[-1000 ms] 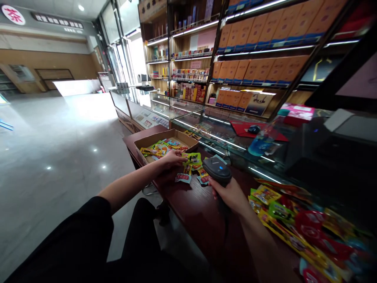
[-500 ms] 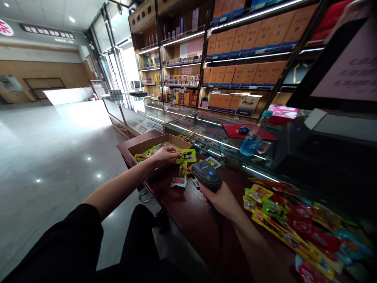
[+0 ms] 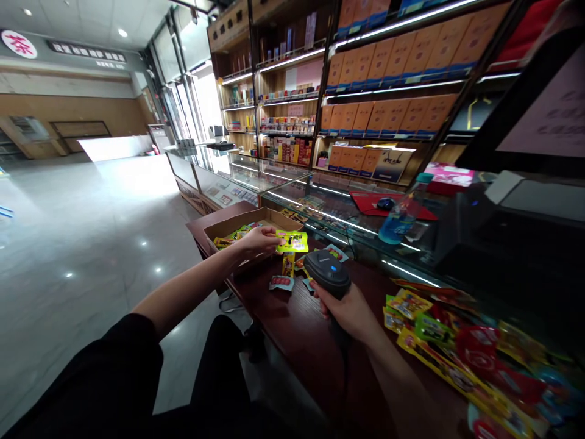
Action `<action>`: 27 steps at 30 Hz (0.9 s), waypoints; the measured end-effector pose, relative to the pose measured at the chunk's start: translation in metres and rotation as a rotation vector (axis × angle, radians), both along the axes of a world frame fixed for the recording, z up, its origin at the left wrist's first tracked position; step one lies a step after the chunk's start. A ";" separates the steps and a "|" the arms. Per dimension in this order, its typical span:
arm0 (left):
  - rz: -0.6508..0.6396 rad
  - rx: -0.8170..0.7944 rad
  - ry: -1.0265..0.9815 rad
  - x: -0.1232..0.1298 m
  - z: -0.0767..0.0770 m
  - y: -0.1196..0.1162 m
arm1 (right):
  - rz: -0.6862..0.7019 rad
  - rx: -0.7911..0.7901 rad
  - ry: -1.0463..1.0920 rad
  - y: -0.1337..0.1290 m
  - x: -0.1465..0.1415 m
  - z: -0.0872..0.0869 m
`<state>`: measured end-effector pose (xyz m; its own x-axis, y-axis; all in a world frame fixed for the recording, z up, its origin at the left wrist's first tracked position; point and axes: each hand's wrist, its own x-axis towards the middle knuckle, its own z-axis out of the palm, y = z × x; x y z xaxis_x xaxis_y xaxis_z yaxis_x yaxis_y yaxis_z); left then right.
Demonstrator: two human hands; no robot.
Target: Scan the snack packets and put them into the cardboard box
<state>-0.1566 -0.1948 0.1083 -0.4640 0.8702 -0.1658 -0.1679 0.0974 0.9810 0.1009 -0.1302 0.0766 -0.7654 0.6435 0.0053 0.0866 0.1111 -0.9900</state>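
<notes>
Between the fingertips of my left hand (image 3: 260,241) is a yellow-green snack packet (image 3: 293,242), held flat with its printed side showing. My right hand (image 3: 348,311) is wrapped around the handle of a black barcode scanner (image 3: 328,271), which has a small blue light on top. The scanner's head points toward the packet but stays apart from it. Behind my left hand, an open cardboard box (image 3: 269,215) holds several snack packets. A pale packet with red print (image 3: 282,282) and a yellow packet (image 3: 288,264) lie on the dark wooden table (image 3: 283,329) below.
At the right, a pile of colourful snack packets (image 3: 457,347) covers the table. A glass counter (image 3: 320,201) runs behind, bearing a bottle with blue liquid (image 3: 398,213), a mouse (image 3: 386,203) on a red mat, and a monitor (image 3: 525,116). The scanner's cable hangs near my right wrist.
The packet in my left hand has tilted, so its face now looks brighter. My view has shifted slightly left. Both hands keep their holds.
</notes>
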 end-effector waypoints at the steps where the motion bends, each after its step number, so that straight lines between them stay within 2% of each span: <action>1: -0.001 0.000 0.000 0.000 0.001 -0.002 | -0.004 0.007 -0.004 0.000 0.000 -0.001; 14: 0.021 -0.017 0.007 -0.005 -0.001 -0.004 | -0.022 0.012 -0.021 -0.003 0.000 0.003; 20: 0.018 -0.009 0.011 -0.003 0.004 -0.008 | -0.016 0.015 -0.012 -0.005 0.001 0.010; 23: 0.089 0.010 -0.011 -0.012 0.006 -0.014 | -0.019 0.020 0.007 -0.002 0.004 0.010; 27: 0.318 0.107 -0.005 -0.045 0.004 -0.028 | -0.003 0.043 0.004 0.004 0.006 0.009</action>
<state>-0.2011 -0.2224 0.1120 -0.7145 0.6945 -0.0844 -0.1784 -0.0642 0.9819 0.1069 -0.1262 0.0858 -0.7634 0.6450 0.0361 0.0826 0.1528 -0.9848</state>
